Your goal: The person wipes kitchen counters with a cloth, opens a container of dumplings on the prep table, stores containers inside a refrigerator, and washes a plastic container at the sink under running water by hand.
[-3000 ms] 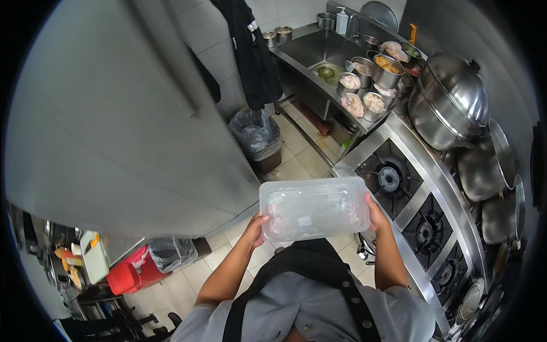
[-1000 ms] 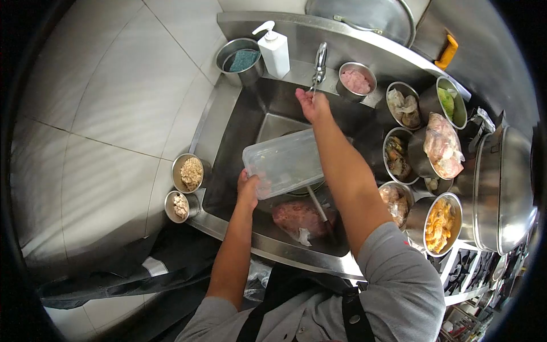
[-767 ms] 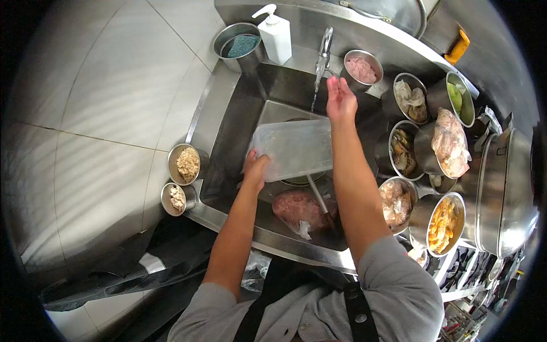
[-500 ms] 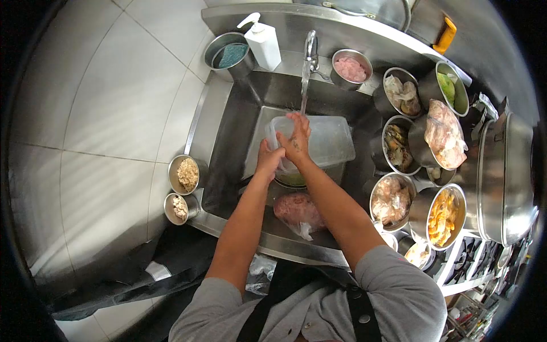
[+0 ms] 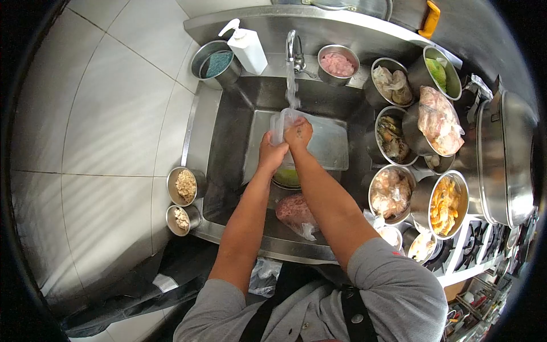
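Observation:
A clear plastic container (image 5: 327,143) is in the metal sink (image 5: 233,122), tilted under the tap (image 5: 292,54), with water running onto its raised end. My left hand (image 5: 272,151) grips that end near the rim. Curled into a fist, my right hand (image 5: 298,135) presses against the container beside it; anything inside its fingers is hidden. Below my hands sits a round vessel with something yellow-green (image 5: 288,176), partly covered by my right forearm. Nearer to me, a bag of pinkish meat (image 5: 296,212) lies in the sink.
Several metal pots of food, including orange pieces (image 5: 445,206) and bagged meat (image 5: 440,121), crowd the right side. A white pump bottle (image 5: 248,52), a pot with a blue-green scouring pad (image 5: 219,64) and a pink-filled pot (image 5: 337,64) stand behind. Two small pots (image 5: 186,186) stand left.
My right hand's fingers have gone from spread to curled. The container's near end is now lifted more under the water. The view has shifted slightly.

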`<state>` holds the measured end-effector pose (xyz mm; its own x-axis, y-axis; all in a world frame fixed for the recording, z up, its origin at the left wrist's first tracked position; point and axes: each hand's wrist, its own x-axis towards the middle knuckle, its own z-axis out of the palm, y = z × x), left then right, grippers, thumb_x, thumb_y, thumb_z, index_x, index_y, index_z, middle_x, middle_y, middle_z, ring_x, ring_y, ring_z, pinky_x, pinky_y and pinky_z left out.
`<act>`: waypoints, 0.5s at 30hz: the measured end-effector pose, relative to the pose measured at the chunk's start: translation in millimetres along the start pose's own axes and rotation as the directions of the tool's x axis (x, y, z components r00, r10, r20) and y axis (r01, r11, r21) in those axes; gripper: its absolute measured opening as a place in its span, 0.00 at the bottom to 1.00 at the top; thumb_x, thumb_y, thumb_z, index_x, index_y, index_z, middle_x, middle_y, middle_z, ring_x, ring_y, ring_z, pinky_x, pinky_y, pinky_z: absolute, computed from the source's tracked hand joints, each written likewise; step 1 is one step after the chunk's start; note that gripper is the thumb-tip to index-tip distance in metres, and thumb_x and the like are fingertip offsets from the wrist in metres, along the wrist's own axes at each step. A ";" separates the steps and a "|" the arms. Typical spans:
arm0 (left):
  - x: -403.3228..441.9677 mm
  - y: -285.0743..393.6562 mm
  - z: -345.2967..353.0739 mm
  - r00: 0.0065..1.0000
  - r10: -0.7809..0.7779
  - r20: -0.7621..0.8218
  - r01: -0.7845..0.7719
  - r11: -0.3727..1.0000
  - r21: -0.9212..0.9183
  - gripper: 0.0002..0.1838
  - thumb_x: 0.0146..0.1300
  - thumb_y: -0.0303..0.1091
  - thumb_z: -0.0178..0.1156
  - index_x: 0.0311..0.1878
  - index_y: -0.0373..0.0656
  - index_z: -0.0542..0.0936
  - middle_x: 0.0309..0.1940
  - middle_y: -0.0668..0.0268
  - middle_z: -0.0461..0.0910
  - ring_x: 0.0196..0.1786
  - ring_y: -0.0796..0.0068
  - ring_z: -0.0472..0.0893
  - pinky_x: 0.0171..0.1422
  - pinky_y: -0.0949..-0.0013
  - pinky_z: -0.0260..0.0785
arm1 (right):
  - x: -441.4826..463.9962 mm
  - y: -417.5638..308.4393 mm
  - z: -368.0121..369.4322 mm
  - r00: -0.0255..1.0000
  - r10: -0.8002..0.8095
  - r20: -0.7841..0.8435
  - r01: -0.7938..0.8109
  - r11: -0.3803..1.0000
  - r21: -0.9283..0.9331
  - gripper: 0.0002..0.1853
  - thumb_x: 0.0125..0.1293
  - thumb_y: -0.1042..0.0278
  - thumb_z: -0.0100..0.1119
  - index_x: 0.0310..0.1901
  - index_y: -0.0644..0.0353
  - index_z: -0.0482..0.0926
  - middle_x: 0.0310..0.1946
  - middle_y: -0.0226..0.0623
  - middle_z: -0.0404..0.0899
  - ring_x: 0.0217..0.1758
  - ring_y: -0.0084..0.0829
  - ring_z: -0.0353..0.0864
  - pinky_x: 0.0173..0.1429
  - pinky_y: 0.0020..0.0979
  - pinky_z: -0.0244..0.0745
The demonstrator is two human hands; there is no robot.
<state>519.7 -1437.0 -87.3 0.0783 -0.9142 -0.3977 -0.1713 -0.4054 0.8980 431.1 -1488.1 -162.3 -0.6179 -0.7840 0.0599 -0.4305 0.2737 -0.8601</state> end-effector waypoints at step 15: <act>-4.2 -10.3 -1.3 0.999 0.040 -0.010 -0.040 0.999 -0.026 0.39 0.46 0.25 0.58 0.67 0.33 0.62 0.44 0.57 0.77 0.38 0.70 0.77 0.36 0.69 0.69 | -1.9 -5.0 -8.4 0.998 -0.031 0.061 0.024 0.994 0.105 0.10 0.53 0.67 0.62 0.25 0.66 0.79 0.24 0.55 0.80 0.31 0.58 0.80 0.37 0.49 0.74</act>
<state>522.5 -1429.0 -94.7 0.0810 -0.9296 -0.3596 -0.1491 -0.3680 0.9178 428.9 -1483.3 -153.8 -0.5629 -0.8247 0.0553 -0.3742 0.1946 -0.9067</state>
